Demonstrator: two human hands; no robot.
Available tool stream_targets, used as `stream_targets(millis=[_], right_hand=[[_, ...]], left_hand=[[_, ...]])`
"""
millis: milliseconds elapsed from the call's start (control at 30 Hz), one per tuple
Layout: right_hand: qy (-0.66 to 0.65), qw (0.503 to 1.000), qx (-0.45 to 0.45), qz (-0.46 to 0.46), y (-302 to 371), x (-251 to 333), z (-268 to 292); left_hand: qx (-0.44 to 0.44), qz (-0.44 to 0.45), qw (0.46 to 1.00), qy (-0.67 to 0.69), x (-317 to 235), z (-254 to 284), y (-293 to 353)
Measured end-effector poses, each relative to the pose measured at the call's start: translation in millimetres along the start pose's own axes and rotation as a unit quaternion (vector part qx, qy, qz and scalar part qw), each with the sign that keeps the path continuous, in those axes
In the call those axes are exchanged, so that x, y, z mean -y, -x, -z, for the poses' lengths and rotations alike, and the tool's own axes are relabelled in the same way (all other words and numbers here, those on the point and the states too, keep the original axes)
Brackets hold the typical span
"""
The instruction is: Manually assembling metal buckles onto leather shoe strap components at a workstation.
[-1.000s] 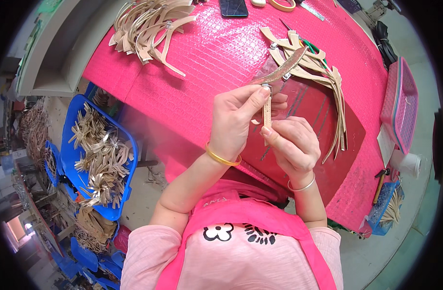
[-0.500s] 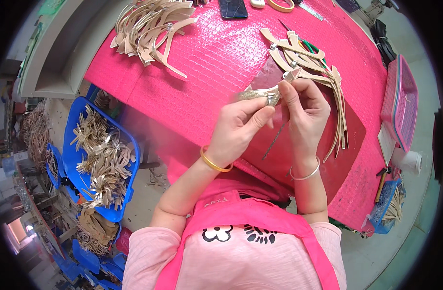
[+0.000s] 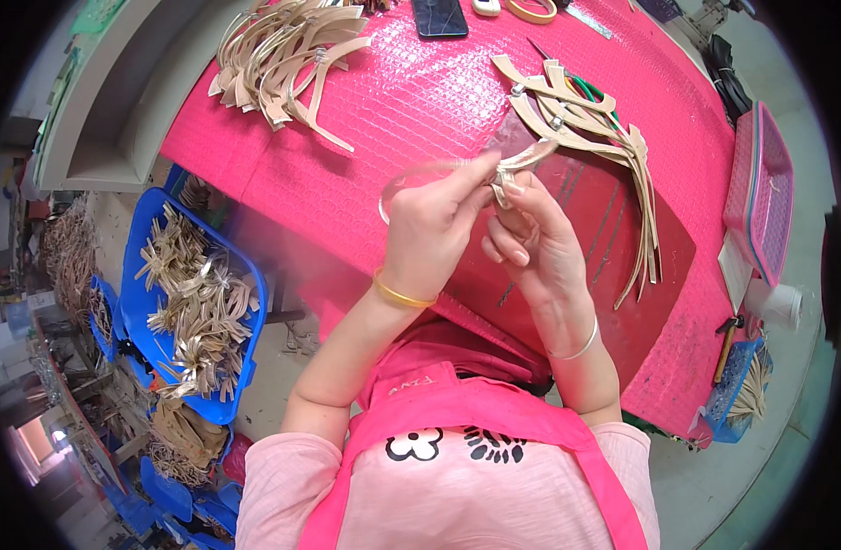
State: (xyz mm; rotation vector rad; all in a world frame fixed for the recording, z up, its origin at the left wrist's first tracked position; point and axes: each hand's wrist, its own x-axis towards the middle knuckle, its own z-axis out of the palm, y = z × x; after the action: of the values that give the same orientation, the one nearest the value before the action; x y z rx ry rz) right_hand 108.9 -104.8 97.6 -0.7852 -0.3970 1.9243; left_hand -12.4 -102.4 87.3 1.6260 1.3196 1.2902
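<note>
Both hands meet over the dark red mat (image 3: 650, 247), raised above it. My left hand (image 3: 436, 220) pinches a gold-beige strap (image 3: 535, 154) between thumb and fingers, and a blurred thin loop trails from it to the left. My right hand (image 3: 547, 240) grips the strap's lower part with thumb and forefinger, its other fingers curled. Where the two hands meet, the strap is partly hidden by my fingers. Beyond the right hand lies a bunch of beige straps (image 3: 581, 119) with small metal buckles, a green-handled tool (image 3: 587, 90) among them.
At the far left of the pink table (image 3: 420, 101) a pile of beige straps (image 3: 287, 60) lies near a phone (image 3: 441, 16) and a tape roll (image 3: 532, 7). A blue basin (image 3: 246, 367) of straps stands lower left. Pink baskets (image 3: 760, 192) and a hammer (image 3: 725, 348) sit at right.
The strap has been turned, so its end now points up and right. My left hand moved up against the right, whose fingers have come lower and further left.
</note>
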Motion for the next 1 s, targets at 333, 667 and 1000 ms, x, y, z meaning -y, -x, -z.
stream_targets(millis=[333,667,1000], right_hand=[[0.353,0.876,-0.110,0.309,-22.9,-12.9,24.6],[0.291,0.939,-0.016,0.184,-80.7,31.5,1.3],[0.778,0.410,-0.318,0.354,-58.1,115.7,130.5]], left_hand=[[-0.042,-0.191,0.973,-0.120,10.9,-8.4,-0.2],[0.064,0.142,0.980,0.122,6.3,22.8,-43.8],[-0.125,-0.216,0.813,-0.527,104.6,97.3,-163.4]])
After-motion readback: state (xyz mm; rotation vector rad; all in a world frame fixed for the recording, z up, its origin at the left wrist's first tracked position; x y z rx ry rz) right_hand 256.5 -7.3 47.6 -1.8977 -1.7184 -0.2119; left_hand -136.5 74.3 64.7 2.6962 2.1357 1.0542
